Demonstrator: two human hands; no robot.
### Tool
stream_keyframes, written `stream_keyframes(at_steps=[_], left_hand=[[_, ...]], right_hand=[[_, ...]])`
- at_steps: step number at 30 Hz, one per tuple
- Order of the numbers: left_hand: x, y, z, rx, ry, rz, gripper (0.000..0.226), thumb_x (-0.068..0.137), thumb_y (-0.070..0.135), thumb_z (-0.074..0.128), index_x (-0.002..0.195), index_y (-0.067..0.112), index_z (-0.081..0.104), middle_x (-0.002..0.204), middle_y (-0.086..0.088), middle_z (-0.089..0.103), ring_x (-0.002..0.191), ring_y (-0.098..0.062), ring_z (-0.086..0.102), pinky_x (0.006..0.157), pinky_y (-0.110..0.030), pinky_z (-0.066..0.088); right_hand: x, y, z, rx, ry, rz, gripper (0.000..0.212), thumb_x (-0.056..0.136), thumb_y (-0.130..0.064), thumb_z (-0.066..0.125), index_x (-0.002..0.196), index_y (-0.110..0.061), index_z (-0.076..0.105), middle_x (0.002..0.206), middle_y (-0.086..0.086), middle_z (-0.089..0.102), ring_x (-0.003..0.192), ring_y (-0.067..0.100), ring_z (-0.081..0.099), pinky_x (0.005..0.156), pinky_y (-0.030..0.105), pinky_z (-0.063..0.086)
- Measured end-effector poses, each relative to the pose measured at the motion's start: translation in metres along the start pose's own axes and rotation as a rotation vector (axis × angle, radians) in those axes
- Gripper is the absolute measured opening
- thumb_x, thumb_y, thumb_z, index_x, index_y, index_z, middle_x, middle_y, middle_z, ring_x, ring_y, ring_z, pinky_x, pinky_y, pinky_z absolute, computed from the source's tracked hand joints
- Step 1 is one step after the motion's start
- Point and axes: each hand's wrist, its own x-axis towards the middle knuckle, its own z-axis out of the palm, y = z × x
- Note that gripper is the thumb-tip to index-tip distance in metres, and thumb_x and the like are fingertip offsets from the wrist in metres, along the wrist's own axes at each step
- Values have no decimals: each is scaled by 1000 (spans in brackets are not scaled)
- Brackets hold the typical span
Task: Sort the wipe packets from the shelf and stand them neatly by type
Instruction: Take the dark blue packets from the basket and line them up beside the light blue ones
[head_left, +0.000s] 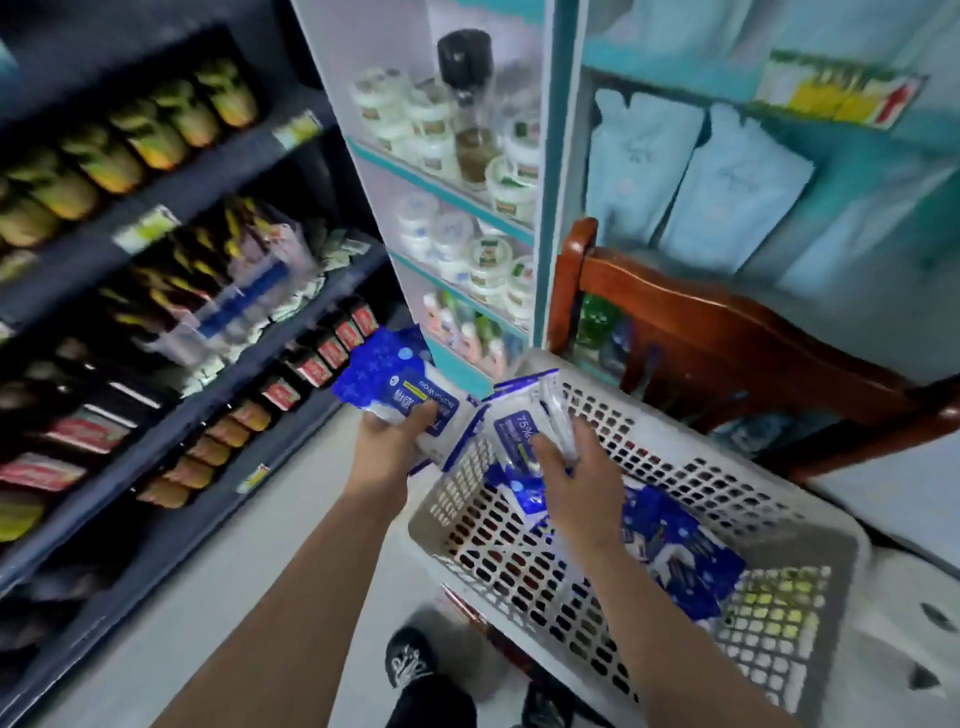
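My left hand grips a blue and white wipe packet, held out over the floor to the left of a white perforated basket. My right hand holds another blue and white wipe packet, together with a clear wrapped piece, above the basket's left rim. More blue wipe packets lie loose inside the basket. The picture is blurred by motion.
Dark shelves on the left carry rows of packets and jars. A white and teal shelf unit with tubs stands ahead. A red-brown wooden chair sits behind the basket. My shoes show on the pale floor below.
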Motion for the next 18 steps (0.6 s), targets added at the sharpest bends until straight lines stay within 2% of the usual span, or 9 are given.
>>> stream_keyframes(at_steps=[3,8,10,11,13,14,15,17,18], left_hand=[[-3,42,-45,-68,68,75,18,90,9,63,107,5,63,94,-9,72,72,-17,70,61,-30,55],[-10,101,-131,-165,83,90,10,93,24,60,96,17,66,91,-5,74,83,-24,70,77,-42,56],[-11,121,-165,-187,63,94,7,93,16,59,93,16,65,82,-3,74,73,-20,70,70,-37,57],[-12,131,-183,-191,49,97,8,92,8,58,93,13,64,77,-3,74,66,-19,70,62,-33,57],[-12,151,-220,-162,22,111,16,87,-6,56,97,6,61,69,-4,71,51,-15,66,43,-23,50],[-11,160,-238,-151,17,127,21,86,-10,55,100,4,60,71,-5,71,51,-15,66,42,-22,50],[-11,168,-256,-151,10,141,24,85,-12,54,101,5,59,77,-7,72,59,-18,68,49,-27,54],[-7,184,-291,-168,33,173,27,85,-14,53,101,7,61,95,-13,72,79,-26,69,74,-41,58],[-5,193,-307,-168,55,191,28,86,-13,52,101,8,61,97,-13,72,83,-28,68,77,-43,57]], right_hand=[[2,-55,24,35,-12,-133,51,90,-46,57,129,-12,56,106,7,69,93,25,65,77,43,54],[-7,-142,85,50,-63,-283,42,89,-37,65,121,-10,60,108,13,69,97,33,62,81,42,51],[-13,-174,114,54,-77,-331,37,89,-34,66,113,-7,61,100,18,68,93,36,61,78,42,49],[-16,-189,129,55,-85,-355,34,89,-34,66,111,-8,62,97,17,68,90,36,60,76,43,49],[-21,-217,160,52,-109,-396,26,89,-36,64,105,-17,61,91,10,69,85,34,61,73,42,49],[-23,-230,176,53,-123,-418,22,88,-38,63,102,-21,59,89,7,69,83,32,61,72,42,50],[-24,-243,191,58,-136,-441,21,88,-38,63,100,-22,58,90,5,69,83,31,61,71,42,50],[-29,-268,218,62,-155,-484,20,88,-38,63,101,-23,59,93,5,69,87,32,61,73,42,50],[-32,-280,230,62,-158,-509,21,88,-38,63,102,-23,59,94,5,70,88,34,60,73,43,50]])
